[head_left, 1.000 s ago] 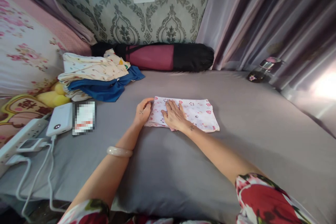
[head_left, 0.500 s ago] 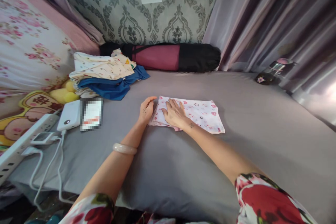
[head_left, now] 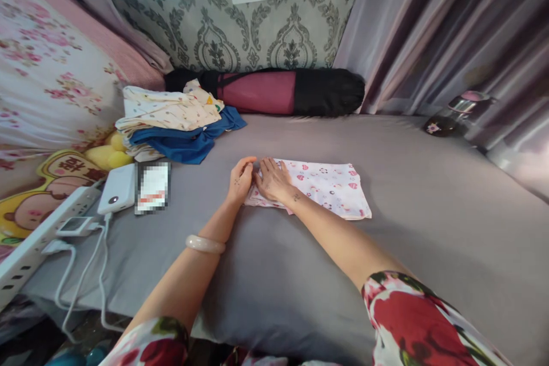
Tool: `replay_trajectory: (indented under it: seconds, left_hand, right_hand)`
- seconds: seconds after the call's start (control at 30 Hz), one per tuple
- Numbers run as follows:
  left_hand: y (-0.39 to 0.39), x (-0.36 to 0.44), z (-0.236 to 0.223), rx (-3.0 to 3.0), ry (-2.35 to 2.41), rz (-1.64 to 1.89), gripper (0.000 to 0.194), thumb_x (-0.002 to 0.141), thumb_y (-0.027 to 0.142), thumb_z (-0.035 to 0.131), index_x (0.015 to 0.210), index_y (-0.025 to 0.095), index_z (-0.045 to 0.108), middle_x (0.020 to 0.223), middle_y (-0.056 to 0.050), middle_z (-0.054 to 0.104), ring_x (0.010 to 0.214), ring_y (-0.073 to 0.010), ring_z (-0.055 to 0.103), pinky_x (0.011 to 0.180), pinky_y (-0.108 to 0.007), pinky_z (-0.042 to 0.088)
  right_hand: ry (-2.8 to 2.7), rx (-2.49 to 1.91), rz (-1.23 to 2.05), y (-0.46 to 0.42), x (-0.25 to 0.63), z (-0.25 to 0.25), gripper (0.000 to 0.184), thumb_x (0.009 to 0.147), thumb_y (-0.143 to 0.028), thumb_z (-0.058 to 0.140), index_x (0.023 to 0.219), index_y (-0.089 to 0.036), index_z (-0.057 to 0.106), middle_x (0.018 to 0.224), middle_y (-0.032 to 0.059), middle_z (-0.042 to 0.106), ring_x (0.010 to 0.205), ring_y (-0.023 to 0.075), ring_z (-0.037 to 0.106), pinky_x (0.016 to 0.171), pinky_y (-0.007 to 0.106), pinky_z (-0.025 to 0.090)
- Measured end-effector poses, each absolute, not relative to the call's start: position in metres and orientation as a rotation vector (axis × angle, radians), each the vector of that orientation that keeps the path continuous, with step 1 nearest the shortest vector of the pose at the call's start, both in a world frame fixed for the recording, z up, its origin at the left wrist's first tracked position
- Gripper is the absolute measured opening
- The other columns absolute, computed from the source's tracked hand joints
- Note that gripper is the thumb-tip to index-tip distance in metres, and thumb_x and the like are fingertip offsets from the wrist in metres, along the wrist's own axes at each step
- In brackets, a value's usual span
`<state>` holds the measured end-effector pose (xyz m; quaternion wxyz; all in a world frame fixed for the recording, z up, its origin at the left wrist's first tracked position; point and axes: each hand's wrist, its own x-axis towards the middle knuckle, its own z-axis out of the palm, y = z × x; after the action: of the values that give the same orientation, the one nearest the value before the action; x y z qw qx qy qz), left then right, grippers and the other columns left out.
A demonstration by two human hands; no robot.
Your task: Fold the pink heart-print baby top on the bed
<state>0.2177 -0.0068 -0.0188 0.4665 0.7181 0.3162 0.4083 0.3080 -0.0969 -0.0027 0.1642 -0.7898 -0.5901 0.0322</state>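
A folded piece of white fabric (head_left: 328, 186), printed with pink hearts and small figures, lies flat on the grey sheet. My right hand (head_left: 272, 182) rests palm down on its left part, fingers stretched out and pressing the cloth. Along the left edge of the fabric, my left hand (head_left: 241, 180) stands on its side, its fingers bent slightly inward and touching that edge. The two hands are nearly together. A bit of pink cloth peeks out beneath the near edge. The palm side of my left hand is hidden.
A pile of clothes (head_left: 171, 111), cream over blue, sits at the back left, before a black and maroon rolled bag (head_left: 257, 93). Leftward are a power bank (head_left: 116, 190), a power strip (head_left: 55, 234) and cables. A bottle (head_left: 454, 114) stands at the right.
My right hand has slid left across the fabric, close to my left hand. The left hand has stayed at the fabric's left edge.
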Motion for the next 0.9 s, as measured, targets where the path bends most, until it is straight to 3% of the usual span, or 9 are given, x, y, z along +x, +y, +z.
replay_trajectory:
  seconds: [0.33,0.57,0.73,0.9]
  left_hand:
    - [-0.010,0.216,-0.016,1.817,0.768,0.962,0.029,0.081,0.026,0.045,0.097,0.017,0.068,0.108,-0.007,0.070,0.106,-0.0210,0.061,0.099,-0.035,0.045]
    - [-0.013,0.217,-0.013,1.878,0.739,0.887,0.031,0.084,0.028,0.045,0.100,0.016,0.069,0.110,-0.008,0.070,0.105,-0.0206,0.062,0.099,-0.034,0.045]
    - [-0.015,0.218,-0.014,2.005,0.675,0.797,0.035,0.087,0.030,0.043,0.109,0.018,0.068,0.119,-0.008,0.068,0.113,-0.0208,0.060,0.105,-0.037,0.041]
    - [-0.015,0.221,-0.019,2.298,0.507,0.713,0.038,0.088,0.038,0.049,0.117,0.019,0.065,0.126,-0.011,0.064,0.119,-0.0238,0.056,0.107,-0.041,0.039]
  right_hand:
    - [-1.708,-2.245,0.164,-0.124,0.298,0.015,0.060,0.098,-0.037,0.024,0.148,-0.004,0.031,0.157,0.0156,0.023,0.146,0.0272,0.017,0.117,0.052,0.009]
    - [-1.721,-2.234,0.125,-0.138,0.286,0.003,0.059,0.099,-0.037,0.022,0.148,-0.005,0.033,0.156,0.0149,0.027,0.146,0.0264,0.016,0.117,0.051,0.006]
    - [-1.693,-2.216,0.184,-0.141,0.301,0.011,0.059,0.098,-0.035,0.021,0.148,-0.004,0.031,0.156,0.0154,0.027,0.145,0.0266,0.018,0.117,0.049,0.012]
    - [-1.516,-2.410,0.122,-0.156,0.333,0.010,0.061,0.098,-0.038,0.023,0.148,-0.005,0.031,0.157,0.0162,0.024,0.146,0.0287,0.015,0.116,0.052,0.006]
